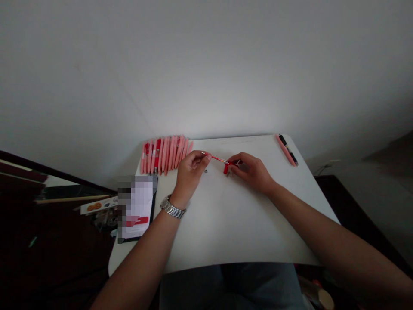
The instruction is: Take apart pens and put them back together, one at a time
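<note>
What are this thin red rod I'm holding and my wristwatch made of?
The thin red rod: probably plastic, from its strong red colour; too small to judge the finish.
The wristwatch: likely metal, fairly shiny, since its silvery linked band catches light.

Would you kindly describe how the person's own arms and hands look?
The left hand and right hand are ungloved, and no sleeve shows on either arm. Around the left wrist is a silver-coloured metal band of linked segments, like a watch bracelet; no dial can be made out.
</note>
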`<state>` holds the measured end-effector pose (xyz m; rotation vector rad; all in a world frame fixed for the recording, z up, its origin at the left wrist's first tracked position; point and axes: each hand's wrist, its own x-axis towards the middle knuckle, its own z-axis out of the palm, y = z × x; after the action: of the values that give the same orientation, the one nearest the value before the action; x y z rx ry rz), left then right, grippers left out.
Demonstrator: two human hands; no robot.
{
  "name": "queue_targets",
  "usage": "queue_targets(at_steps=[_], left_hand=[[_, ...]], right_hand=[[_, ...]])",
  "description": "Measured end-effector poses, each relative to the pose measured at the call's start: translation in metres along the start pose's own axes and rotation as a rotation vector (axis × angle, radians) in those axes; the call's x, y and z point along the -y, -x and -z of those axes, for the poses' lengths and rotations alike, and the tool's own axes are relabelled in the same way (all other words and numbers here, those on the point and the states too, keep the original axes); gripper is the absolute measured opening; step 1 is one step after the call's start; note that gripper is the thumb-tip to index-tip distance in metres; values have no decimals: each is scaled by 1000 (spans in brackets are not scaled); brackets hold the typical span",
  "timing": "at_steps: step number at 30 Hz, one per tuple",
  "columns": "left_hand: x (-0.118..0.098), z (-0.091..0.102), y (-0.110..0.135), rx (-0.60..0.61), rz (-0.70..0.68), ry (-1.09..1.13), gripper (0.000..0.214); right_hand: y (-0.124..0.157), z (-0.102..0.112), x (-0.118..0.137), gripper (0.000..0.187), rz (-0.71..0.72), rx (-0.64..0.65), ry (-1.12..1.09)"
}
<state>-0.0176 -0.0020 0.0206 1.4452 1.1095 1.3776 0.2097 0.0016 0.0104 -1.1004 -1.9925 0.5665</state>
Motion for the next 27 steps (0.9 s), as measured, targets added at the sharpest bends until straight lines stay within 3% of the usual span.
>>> queue_targets(at_steps=[20,27], left_hand=[[-2,1,0,3,-11,-68,24],[2,1,1,5,-123,-244,21]], right_hand=[[0,3,2,13,-44,-49,-26],[-3,3,-3,17,-106,-133,-24]])
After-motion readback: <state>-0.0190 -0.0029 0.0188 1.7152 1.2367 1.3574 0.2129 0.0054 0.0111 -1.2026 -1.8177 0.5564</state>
